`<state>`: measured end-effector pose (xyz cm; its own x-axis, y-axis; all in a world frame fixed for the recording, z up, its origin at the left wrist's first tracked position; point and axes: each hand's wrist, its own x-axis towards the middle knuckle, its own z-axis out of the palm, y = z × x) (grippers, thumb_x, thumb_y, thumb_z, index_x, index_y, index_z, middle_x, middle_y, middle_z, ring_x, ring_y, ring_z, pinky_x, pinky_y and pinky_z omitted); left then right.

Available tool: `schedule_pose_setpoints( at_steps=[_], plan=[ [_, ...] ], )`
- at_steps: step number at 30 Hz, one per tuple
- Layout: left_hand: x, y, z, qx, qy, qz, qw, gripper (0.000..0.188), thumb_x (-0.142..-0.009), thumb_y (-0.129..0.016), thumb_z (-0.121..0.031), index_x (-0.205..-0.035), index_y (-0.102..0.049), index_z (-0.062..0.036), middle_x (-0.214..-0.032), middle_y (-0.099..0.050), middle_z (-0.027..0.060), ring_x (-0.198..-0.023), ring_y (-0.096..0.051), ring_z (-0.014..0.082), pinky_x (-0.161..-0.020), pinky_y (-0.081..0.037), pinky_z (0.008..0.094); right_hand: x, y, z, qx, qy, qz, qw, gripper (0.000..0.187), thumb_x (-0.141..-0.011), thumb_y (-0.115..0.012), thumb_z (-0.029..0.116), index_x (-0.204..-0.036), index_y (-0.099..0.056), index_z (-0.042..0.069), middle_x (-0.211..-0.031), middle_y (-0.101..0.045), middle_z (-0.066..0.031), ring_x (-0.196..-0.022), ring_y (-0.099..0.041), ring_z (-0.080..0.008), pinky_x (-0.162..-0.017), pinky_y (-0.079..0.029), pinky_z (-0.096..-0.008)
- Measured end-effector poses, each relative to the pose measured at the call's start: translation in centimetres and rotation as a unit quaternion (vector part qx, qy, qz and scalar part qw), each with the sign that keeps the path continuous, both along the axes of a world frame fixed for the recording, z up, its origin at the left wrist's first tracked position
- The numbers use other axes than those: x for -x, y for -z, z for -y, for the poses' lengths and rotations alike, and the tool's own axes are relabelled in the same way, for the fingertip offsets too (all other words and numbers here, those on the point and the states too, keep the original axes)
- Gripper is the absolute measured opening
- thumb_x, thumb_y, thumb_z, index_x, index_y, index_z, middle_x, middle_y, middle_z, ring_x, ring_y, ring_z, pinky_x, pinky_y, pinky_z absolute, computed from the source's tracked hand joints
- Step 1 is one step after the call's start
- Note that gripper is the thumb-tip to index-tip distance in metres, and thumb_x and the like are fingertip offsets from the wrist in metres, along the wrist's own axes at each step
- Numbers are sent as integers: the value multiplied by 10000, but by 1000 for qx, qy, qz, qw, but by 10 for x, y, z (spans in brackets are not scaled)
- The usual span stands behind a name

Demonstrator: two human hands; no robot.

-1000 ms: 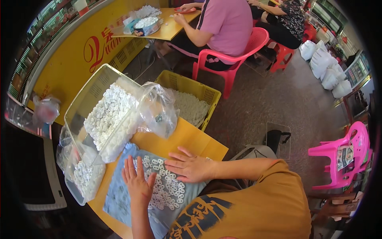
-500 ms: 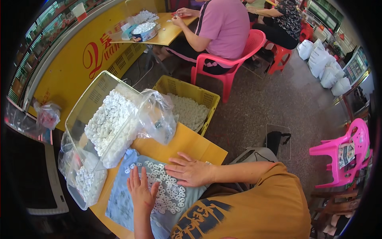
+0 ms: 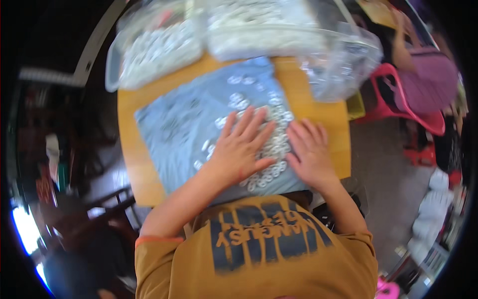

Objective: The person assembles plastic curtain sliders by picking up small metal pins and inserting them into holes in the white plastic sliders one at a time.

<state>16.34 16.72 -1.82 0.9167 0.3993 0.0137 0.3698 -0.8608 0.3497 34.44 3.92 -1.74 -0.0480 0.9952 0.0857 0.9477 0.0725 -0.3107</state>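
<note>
My left hand (image 3: 238, 148) lies flat with fingers spread over small white plastic pieces (image 3: 269, 174), which are oval with two holes each. Those pieces are scattered across a light blue cloth (image 3: 169, 142), thickest between my two hands. At the right edge of the pile, my right hand (image 3: 312, 155) rests with its fingers stretched out and the thumb apart, touching or just beside the pieces. Neither hand grips anything. Part of the pile is hidden under my left hand, and motion blur softens the details.
The cloth covers much of a wooden table (image 3: 135, 172). Along its far side stand a clear tub (image 3: 113, 65) and a larger clear box (image 3: 264, 47), both full of white pieces. A clear plastic bag (image 3: 338, 74) hangs beside them. A person in pink (image 3: 428, 79) sits at the right.
The view has swung round, so the table now faces me squarely. My left hand has moved onto the pieces, and my right hand has shifted to their right edge. Both stay open.
</note>
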Motion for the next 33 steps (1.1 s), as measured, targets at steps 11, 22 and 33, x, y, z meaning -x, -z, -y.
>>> schedule_pose_setpoints(
  at_steps=[11,22,33],
  plan=[
    [51,-5,24,59,-48,39,996,703,-791,-544,-525,-1338,-409,-105,-1452,-275,114,-1361,-207,281,-1092,-135,489,11,4,-6,-7,-1,17,1000,505,-788,-605,180,-1252,-481,24,-1325,-436,-118,-1243,-360,-343,-1036,-228,-495],
    [117,2,8,7,-200,239,950,275,-685,-659,-24,-959,-638,-29,-937,-605,95,-840,-563,272,-742,-421,367,12,-6,-10,-4,-8,24,1000,432,-795,-606,150,-1197,-515,19,-1291,-470,-118,-1212,-407,-332,-1026,-249,-478],
    [98,0,-8,-45,-240,158,957,217,-718,-669,-72,-933,-644,-58,-899,-600,78,-840,-553,261,-778,-390,367,7,-13,-5,-17,25,5,1000,325,-771,-642,110,-1082,-585,36,-1176,-560,-97,-1131,-498,-292,-1006,-288,-467]
  ],
)
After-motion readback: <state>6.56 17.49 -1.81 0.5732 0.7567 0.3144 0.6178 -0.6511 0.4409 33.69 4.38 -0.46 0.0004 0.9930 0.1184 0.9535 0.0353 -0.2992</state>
